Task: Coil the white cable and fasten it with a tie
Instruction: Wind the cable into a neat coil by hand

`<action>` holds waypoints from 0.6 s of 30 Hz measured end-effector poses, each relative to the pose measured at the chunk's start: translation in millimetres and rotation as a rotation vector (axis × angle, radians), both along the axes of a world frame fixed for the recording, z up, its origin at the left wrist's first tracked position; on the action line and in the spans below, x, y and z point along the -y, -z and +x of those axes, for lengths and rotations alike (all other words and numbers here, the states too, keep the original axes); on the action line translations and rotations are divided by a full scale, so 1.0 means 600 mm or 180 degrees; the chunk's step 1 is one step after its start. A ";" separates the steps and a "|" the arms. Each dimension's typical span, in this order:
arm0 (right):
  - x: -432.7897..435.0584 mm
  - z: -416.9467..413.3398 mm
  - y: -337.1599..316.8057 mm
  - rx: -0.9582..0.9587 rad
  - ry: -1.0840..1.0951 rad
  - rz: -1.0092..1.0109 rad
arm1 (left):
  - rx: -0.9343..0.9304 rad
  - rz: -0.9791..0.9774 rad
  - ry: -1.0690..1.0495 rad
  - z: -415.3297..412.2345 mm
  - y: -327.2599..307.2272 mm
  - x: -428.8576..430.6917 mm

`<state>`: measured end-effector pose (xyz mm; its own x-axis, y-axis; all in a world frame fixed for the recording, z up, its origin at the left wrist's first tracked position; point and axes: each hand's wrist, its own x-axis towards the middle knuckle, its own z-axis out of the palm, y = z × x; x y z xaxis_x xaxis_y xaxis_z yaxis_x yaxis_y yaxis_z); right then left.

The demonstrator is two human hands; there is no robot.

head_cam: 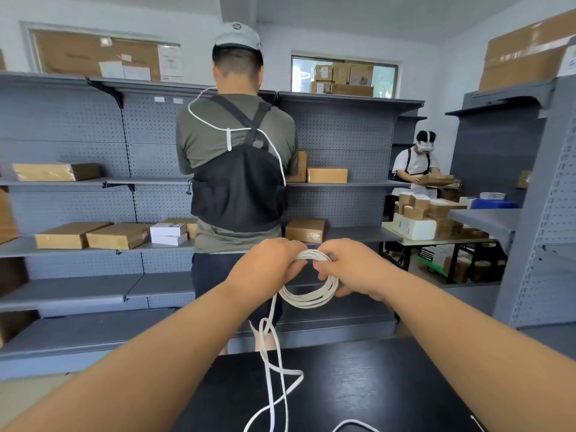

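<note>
The white cable (307,296) hangs as a small round coil of several loops between my two hands, held up in the air above a black table (358,385). My left hand (271,263) pinches the top of the coil from the left. My right hand (352,269) grips the coil's top and right side, fingers wrapped round the loops. A loose tail of the same cable drops from my left hand, crosses itself, and runs down onto the table to the bottom edge. No tie is visible.
A person in a cap and black vest (237,182) stands close in front, back turned, facing grey shelving (78,244) with cardboard boxes. Another person with a headset (417,166) works at the far right by a table stacked with boxes. Grey shelving (536,213) stands on the right.
</note>
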<state>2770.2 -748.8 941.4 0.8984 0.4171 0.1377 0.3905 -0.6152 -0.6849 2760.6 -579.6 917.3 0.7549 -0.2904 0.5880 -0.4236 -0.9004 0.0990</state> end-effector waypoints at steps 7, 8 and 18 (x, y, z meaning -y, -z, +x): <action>0.007 0.006 -0.005 0.0134 0.0202 0.0390 | -0.0583 -0.1621 0.0373 -0.019 0.003 0.006; 0.009 0.007 -0.007 0.0146 0.0233 0.0419 | -0.0599 -0.1658 0.0417 -0.019 0.004 0.006; 0.033 0.006 -0.034 0.0234 0.0409 0.0556 | -0.1133 -0.1507 0.0354 -0.036 0.014 -0.008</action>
<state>2773.8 -768.8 961.6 0.9274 0.2640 0.2649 0.3695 -0.5377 -0.7578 2738.8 -574.9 909.0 0.9092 -0.1471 0.3895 -0.3799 -0.6761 0.6313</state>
